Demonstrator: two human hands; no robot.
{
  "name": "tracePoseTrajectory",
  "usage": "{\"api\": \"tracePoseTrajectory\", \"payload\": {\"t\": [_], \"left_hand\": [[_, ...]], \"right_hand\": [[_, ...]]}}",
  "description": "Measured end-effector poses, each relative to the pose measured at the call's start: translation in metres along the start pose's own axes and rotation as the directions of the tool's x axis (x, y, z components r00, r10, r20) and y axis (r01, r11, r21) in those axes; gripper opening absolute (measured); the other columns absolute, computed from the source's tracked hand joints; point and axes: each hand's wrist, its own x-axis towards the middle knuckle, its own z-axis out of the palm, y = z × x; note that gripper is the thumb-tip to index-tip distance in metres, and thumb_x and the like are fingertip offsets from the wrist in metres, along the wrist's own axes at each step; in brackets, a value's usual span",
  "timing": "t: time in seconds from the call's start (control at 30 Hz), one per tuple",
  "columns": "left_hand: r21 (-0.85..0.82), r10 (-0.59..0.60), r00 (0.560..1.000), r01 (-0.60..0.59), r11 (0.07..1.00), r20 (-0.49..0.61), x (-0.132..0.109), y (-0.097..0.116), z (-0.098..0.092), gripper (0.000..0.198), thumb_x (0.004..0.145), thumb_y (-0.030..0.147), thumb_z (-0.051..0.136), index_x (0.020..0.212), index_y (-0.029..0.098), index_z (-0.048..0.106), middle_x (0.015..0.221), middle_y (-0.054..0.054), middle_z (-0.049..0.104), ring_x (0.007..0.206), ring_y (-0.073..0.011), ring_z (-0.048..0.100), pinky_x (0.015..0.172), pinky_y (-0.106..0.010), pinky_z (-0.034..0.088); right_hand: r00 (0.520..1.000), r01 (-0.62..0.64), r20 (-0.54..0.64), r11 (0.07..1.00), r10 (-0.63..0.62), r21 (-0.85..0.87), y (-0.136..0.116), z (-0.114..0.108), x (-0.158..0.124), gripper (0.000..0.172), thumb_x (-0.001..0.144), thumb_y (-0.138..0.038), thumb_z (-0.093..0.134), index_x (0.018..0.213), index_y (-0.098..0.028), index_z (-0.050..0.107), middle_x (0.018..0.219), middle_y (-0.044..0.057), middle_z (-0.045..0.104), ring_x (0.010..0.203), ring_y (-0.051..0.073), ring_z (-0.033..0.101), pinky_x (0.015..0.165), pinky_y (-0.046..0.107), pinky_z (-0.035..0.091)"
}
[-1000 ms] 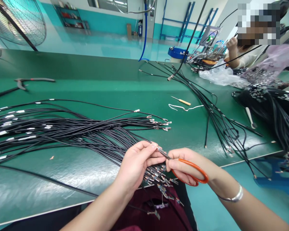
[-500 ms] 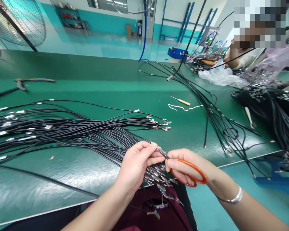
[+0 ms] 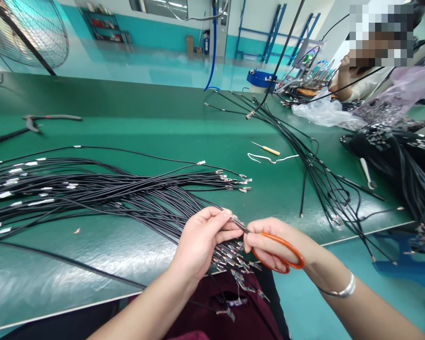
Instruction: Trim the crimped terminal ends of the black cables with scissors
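Observation:
My left hand (image 3: 201,238) is closed near the table's front edge, its thumb and fingers pinching the end of a black cable. Orange-handled scissors (image 3: 283,248) are in my right hand (image 3: 265,238), with the blades (image 3: 240,225) pointing left and touching the spot at my left fingertips. My fingers partly hide the pinched cable end. Below my hands, many metal-tipped cable ends (image 3: 233,264) hang over the table edge. To the left runs a thick bundle of black cables (image 3: 127,186) with white labels, some of its tips (image 3: 233,179) lying behind my hands.
A wooden-handled pick (image 3: 270,150) and a white tie (image 3: 269,157) lie on the green table (image 3: 134,130). Pliers (image 3: 53,118) rest at the far left. More black cables (image 3: 304,156) spread to the right, beside a white-handled tool (image 3: 366,172). A co-worker (image 3: 347,85) sits behind plastic bags (image 3: 326,111).
My hands and the scissors stay almost in the same place. The view has shifted very slightly. At the far right the co-worker's hand has risen a little.

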Motion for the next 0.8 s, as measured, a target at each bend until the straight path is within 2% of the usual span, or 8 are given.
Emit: {"api": "tracePoseTrajectory", "payload": {"t": [0.33,0.47,0.53,0.6,0.67,0.73,0.8], "left_hand": [[0.005,0.014,1.000,-0.014,1.000,-0.002,0.000,-0.001,0.000,0.019,0.074,0.024,0.072,0.065,0.012,0.060,0.064,-0.005,0.070,0.061,-0.0138,0.068,0.067,-0.025,0.058],[-0.045,0.039,0.999,-0.038,0.998,0.032,-0.001,-0.002,-0.005,0.014,0.074,0.021,0.072,0.068,0.011,0.064,0.071,-0.006,0.071,0.069,-0.0156,0.068,0.072,-0.028,0.057],[-0.082,0.069,0.996,-0.064,0.995,0.056,0.001,-0.003,-0.008,0.010,0.072,0.019,0.073,0.070,0.011,0.067,0.078,-0.006,0.071,0.075,-0.0161,0.068,0.076,-0.029,0.056],[-0.095,0.085,0.994,-0.079,0.992,0.062,0.002,-0.003,-0.009,0.008,0.071,0.018,0.074,0.073,0.011,0.069,0.078,-0.006,0.070,0.075,-0.0145,0.066,0.076,-0.025,0.054],[-0.086,0.086,0.995,-0.081,0.993,0.051,0.003,-0.003,-0.009,0.009,0.070,0.018,0.075,0.074,0.011,0.071,0.074,-0.004,0.069,0.071,-0.0124,0.065,0.071,-0.022,0.053],[-0.076,0.084,0.995,-0.081,0.994,0.044,0.004,-0.003,-0.009,0.009,0.070,0.018,0.075,0.075,0.012,0.071,0.073,-0.004,0.068,0.071,-0.0120,0.064,0.069,-0.021,0.052],[-0.069,0.087,0.995,-0.084,0.994,0.050,0.003,-0.003,-0.009,0.008,0.070,0.018,0.075,0.074,0.012,0.071,0.076,-0.005,0.068,0.073,-0.0129,0.064,0.071,-0.023,0.051]], "right_hand": [[0.995,-0.070,-0.080,0.996,0.064,-0.064,-0.002,0.006,0.001,0.031,0.085,-0.045,0.053,0.074,-0.017,0.056,0.038,-0.009,0.045,0.028,0.004,0.033,0.026,0.012,0.024],[0.999,-0.033,-0.027,0.999,0.032,-0.037,0.001,0.001,-0.004,0.027,0.081,-0.043,0.060,0.077,-0.017,0.055,0.044,-0.008,0.048,0.032,0.004,0.037,0.031,0.013,0.029],[0.997,0.024,-0.079,1.000,-0.023,0.008,0.001,-0.003,-0.005,0.025,0.078,-0.041,0.066,0.080,-0.017,0.056,0.048,-0.008,0.049,0.036,0.004,0.039,0.036,0.015,0.032],[0.959,0.137,-0.251,0.991,-0.130,0.009,-0.001,-0.004,-0.002,0.023,0.076,-0.036,0.069,0.082,-0.018,0.055,0.057,-0.005,0.054,0.046,0.006,0.046,0.045,0.018,0.039],[0.881,0.262,-0.400,0.964,-0.254,-0.035,-0.005,-0.001,0.005,0.022,0.075,-0.033,0.070,0.084,-0.019,0.055,0.072,-0.001,0.059,0.062,0.009,0.054,0.060,0.022,0.046],[0.836,0.338,-0.444,0.940,-0.322,-0.046,-0.010,0.004,0.013,0.024,0.073,-0.030,0.072,0.086,-0.020,0.054,0.083,0.001,0.062,0.075,0.012,0.058,0.073,0.026,0.048],[0.821,0.364,-0.463,0.931,-0.334,-0.027,-0.014,0.010,0.020,0.024,0.073,-0.030,0.071,0.086,-0.020,0.054,0.083,0.001,0.061,0.077,0.014,0.059,0.075,0.029,0.049]]}}
